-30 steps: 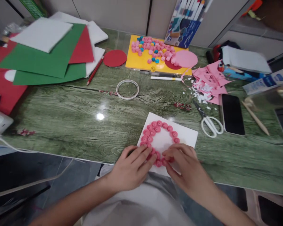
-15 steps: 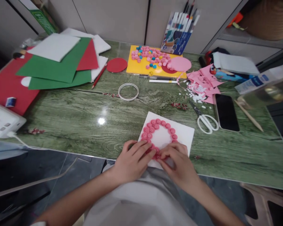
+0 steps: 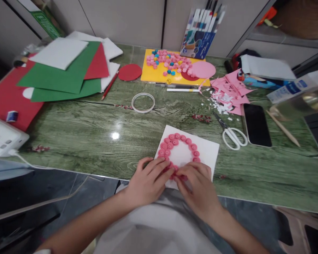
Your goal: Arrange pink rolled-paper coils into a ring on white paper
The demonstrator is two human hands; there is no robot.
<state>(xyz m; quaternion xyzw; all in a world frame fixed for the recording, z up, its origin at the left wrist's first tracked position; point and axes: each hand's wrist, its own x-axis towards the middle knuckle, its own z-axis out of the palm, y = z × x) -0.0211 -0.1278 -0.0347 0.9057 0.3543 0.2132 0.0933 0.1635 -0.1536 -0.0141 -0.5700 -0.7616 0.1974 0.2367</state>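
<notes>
A white card [image 3: 209, 153] lies at the near edge of the table, with a ring of pink paper coils [image 3: 193, 146] on it. On the ring's lower left, my left hand [image 3: 149, 180] rests with its fingers stretched out and apart, the fingertips touching the coils. My right hand [image 3: 200, 187] is at the ring's lower edge, thumb and forefinger pinched on a pink paper coil. Both hands' fingertips nearly meet there and cover part of the ring.
White-handled scissors [image 3: 234, 137], a phone [image 3: 257, 125] and pink paper scraps [image 3: 229, 91] lie to the right. Behind are a tape roll [image 3: 143, 103] and a yellow sheet [image 3: 148, 76] bearing loose coils. Green sheets [image 3: 66, 77] and a white power strip [image 3: 5, 135] are left.
My right hand's thumb and forefinger have shifted slightly left along the ring's lower edge, closer to my left fingertips. The left hand stays in place.
</notes>
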